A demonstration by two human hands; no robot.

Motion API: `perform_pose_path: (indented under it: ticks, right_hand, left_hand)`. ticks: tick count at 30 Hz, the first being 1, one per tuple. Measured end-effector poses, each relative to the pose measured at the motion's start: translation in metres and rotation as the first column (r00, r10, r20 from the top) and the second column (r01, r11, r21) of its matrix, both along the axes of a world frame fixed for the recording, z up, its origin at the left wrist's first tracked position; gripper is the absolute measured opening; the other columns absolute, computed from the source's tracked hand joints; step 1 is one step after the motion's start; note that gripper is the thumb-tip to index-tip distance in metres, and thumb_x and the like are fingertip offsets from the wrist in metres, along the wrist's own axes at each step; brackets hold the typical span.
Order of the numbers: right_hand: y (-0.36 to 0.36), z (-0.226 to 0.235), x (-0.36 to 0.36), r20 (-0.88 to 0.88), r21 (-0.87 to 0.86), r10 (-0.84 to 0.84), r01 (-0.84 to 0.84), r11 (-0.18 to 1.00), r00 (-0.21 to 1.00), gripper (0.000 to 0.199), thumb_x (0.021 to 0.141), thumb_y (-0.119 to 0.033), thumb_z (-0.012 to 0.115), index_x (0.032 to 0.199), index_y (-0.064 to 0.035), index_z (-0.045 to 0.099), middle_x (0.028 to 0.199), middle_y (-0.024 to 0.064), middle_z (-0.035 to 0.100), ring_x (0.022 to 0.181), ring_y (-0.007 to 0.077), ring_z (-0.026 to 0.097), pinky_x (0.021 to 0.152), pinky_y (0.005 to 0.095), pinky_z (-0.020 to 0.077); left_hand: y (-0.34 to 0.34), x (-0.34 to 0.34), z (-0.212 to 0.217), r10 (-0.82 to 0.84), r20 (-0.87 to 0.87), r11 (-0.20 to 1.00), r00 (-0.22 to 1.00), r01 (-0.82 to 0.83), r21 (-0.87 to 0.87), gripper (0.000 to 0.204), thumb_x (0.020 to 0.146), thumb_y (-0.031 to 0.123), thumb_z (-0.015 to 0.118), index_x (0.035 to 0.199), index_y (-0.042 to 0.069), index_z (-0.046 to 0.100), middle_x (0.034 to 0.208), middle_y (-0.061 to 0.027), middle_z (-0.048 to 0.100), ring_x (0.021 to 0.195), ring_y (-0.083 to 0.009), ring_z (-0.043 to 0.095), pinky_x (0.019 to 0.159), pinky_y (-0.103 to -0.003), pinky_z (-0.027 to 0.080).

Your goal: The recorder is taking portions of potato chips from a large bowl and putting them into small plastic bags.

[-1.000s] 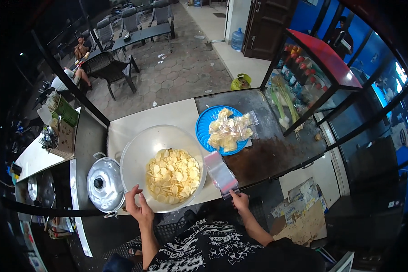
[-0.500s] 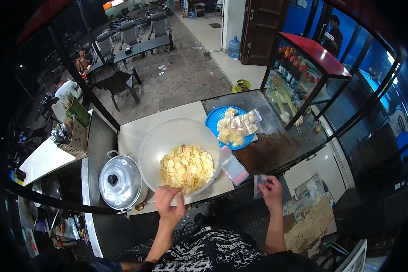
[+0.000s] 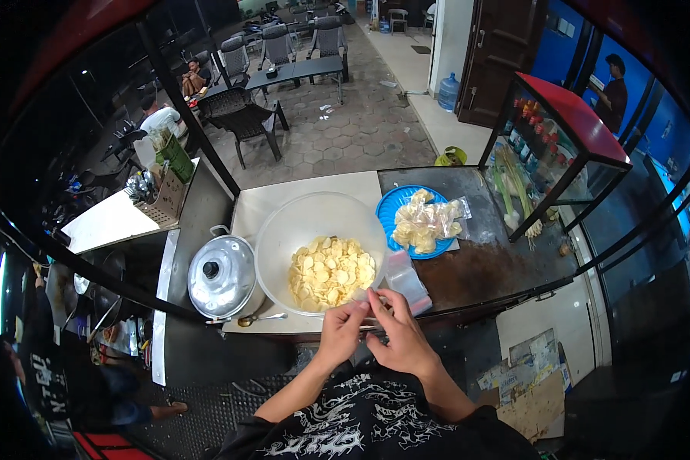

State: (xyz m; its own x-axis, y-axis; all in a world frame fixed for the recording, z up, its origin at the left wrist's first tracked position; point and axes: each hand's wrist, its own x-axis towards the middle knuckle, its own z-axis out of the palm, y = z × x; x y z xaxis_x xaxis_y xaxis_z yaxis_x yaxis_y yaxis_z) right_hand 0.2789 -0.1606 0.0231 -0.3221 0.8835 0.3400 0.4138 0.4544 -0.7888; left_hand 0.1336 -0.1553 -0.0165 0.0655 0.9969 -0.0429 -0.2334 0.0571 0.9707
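My left hand [image 3: 342, 334] and my right hand [image 3: 400, 337] meet at the near right rim of a large translucent tub [image 3: 276, 245]. Both are closed, fingertips pinched together on a small clear plastic bag that barely shows between them. Thin, round, pale yellow chips [image 3: 331, 268] are heaped in the tub. Right beside it lies a stack of flat clear bags [image 3: 408, 282] with a reddish edge. Behind that stack, a blue plastic tray [image 3: 388, 222] carries several filled bags of chips [image 3: 423, 222].
To the tub's left stands a lidded metal pot [image 3: 221, 280], with a spoon [image 3: 262, 319] by the counter edge. A glass display case with a red top [image 3: 575, 115] holds bottles and stalks on the right. Another person [image 3: 54, 360] stands at lower left; others are farther off.
My right hand has moved left with the small bag, and my left hand has come from the tub's near rim to meet it. The view has shifted, and a person appears at lower left.
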Motion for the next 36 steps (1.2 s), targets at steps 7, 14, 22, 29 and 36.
perform_pose_path:
  ticks: [7,14,22,29,36]
  right_hand:
    - [0.003,-0.005,0.043,-0.189,-0.023,-0.033,0.03,0.999,0.981,0.029,0.071,-0.01,0.076,0.097,-0.0003,0.067,0.082,0.009,0.063,0.067,0.0217,0.062,0.063,0.0281,0.0499]
    - [0.009,-0.033,0.062,-0.326,-0.315,0.016,-0.124,0.941,0.945,0.013,0.085,-0.008,0.065,0.092,0.0018,0.067,0.075,0.0058,0.067,0.059,0.0102,0.057,0.056,0.0253,0.0468]
    - [0.019,-0.046,0.074,-0.468,-0.503,0.154,-0.405,0.763,0.87,0.01,0.086,-0.009,0.065,0.085,0.0009,0.064,0.072,0.0003,0.063,0.063,0.0028,0.053,0.054,0.0201,0.0412]
    - [0.028,-0.053,0.083,-0.576,-0.622,0.224,-0.599,0.504,0.786,0.022,0.093,-0.018,0.054,0.081,-0.0005,0.062,0.069,-0.001,0.059,0.061,0.0052,0.052,0.053,0.0217,0.0407]
    - [0.031,-0.038,0.072,-0.605,-0.611,0.142,-0.571,0.548,0.783,0.019,0.095,-0.016,0.048,0.083,-0.0042,0.057,0.071,-0.0018,0.056,0.058,0.0046,0.045,0.051,0.0205,0.0361]
  left_hand:
    - [-0.003,0.028,0.006,0.016,-0.144,1.0,0.989,-0.015,0.013,0.022,0.093,0.012,0.058,0.083,-0.005,0.068,0.073,-0.0044,0.066,0.066,-0.0056,0.057,0.058,-0.02,0.047]
    - [-0.003,0.04,0.004,-0.01,-0.208,1.0,0.978,0.009,-0.005,0.026,0.092,0.014,0.061,0.07,0.0,0.062,0.065,-0.0022,0.062,0.058,-0.0059,0.054,0.053,-0.022,0.045]
    - [-0.008,0.05,0.001,-0.09,-0.27,0.996,0.959,0.088,-0.02,0.031,0.096,0.018,0.055,0.07,0.0,0.059,0.061,0.0029,0.053,0.059,-0.0049,0.047,0.053,-0.023,0.039]
    - [-0.009,0.049,0.004,-0.179,-0.133,0.972,0.975,0.154,-0.177,0.033,0.096,0.023,0.055,0.07,0.004,0.058,0.062,0.0029,0.053,0.057,-0.0033,0.045,0.051,-0.021,0.036]
    - [-0.006,0.047,0.019,-0.22,-0.039,0.974,0.975,0.217,-0.067,0.032,0.098,0.026,0.049,0.078,0.004,0.059,0.064,0.0045,0.052,0.06,-0.0044,0.047,0.054,-0.021,0.038]
